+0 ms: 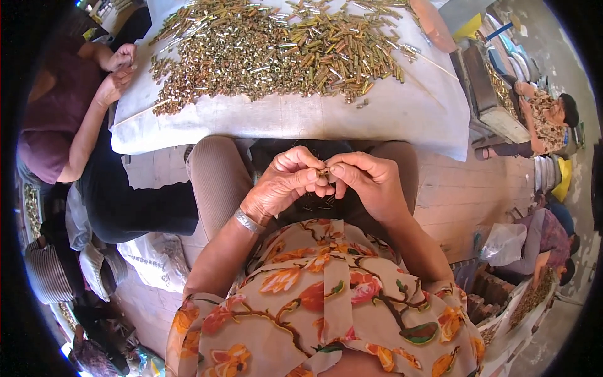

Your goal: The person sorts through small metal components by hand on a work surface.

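Note:
Between my knees and above my lap, my two hands meet fingertip to fingertip. My left hand [286, 182], with a silver bracelet on the wrist, pinches a small brass-coloured metal piece [323, 171]. The thumb and forefinger of my right hand [370, 179] close on the same piece from the other side. Fingers cover most of it, so its exact shape is hidden. Ahead of my hands, a large heap of small nuts [232, 72] and golden metal sleeves [342, 60] lies on a table covered in white sheeting [276, 122].
At the left edge of the table a person's hands [119, 75] are held close together. Thin sticks [433, 64] lie by the heap. A dark receptacle [314, 204] with small pieces sits under my hands. Boxes [496, 100], a clear bag [504, 244] and other people are at right.

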A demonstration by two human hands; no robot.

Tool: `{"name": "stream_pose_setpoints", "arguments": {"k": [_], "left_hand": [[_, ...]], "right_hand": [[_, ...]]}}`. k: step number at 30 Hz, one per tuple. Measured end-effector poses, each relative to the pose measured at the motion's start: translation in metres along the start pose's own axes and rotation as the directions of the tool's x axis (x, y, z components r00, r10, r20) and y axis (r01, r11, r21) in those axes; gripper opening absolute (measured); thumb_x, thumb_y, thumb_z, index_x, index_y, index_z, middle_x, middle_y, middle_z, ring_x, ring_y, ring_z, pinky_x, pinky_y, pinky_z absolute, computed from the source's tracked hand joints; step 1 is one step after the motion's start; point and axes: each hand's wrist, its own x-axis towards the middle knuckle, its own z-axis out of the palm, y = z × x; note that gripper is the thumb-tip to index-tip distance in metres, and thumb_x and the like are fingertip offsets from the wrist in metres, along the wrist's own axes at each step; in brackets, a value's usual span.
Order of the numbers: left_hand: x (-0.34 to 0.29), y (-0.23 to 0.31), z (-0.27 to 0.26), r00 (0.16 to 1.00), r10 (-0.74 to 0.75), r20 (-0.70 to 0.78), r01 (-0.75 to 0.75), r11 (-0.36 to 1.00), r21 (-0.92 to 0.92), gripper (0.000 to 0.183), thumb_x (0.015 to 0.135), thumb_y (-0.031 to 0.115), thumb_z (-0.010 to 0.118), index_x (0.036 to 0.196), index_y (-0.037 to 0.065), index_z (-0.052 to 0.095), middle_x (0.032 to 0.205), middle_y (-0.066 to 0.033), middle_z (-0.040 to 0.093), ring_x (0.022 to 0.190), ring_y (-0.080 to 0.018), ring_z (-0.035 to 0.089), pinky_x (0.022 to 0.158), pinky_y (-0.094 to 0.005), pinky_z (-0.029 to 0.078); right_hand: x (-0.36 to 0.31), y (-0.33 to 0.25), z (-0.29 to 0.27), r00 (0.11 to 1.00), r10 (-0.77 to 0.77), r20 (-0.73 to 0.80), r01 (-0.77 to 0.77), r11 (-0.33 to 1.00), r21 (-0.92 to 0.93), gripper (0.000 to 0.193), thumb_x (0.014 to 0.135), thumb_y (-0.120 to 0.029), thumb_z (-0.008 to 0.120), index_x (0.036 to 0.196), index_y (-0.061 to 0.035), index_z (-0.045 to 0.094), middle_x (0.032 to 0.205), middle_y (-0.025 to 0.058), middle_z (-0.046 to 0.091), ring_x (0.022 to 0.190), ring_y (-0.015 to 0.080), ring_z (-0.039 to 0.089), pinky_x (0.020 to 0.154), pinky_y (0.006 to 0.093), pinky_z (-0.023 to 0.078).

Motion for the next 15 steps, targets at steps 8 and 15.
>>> {"name": "stream_pose_setpoints", "arguments": {"k": [8,15], "left_hand": [[0.004,-0.004,-0.009,0.987,-0.127,0.098,0.134,0.989,-0.069,0.033,0.086,0.020,0.068,0.113,0.012,0.052,0.080,-0.0037,0.064,0.071,-0.0154,0.065,0.064,-0.0259,0.056],[0.008,-0.011,-0.009,0.991,-0.132,0.007,0.131,0.984,-0.119,0.032,0.087,0.020,0.067,0.115,0.014,0.053,0.080,-0.0006,0.061,0.069,-0.0115,0.061,0.067,-0.0285,0.055]], "right_hand": [[0.005,0.000,-0.002,0.974,0.206,0.093,-0.225,0.930,0.292,0.022,0.094,-0.014,0.058,0.099,0.0058,0.065,0.079,0.0080,0.065,0.059,0.0096,0.057,0.053,0.0226,0.048],[0.004,0.005,-0.001,0.987,0.159,0.030,-0.162,0.967,0.195,0.022,0.094,-0.015,0.057,0.100,0.0042,0.065,0.079,0.0066,0.065,0.061,0.0097,0.057,0.052,0.0219,0.047]]}}
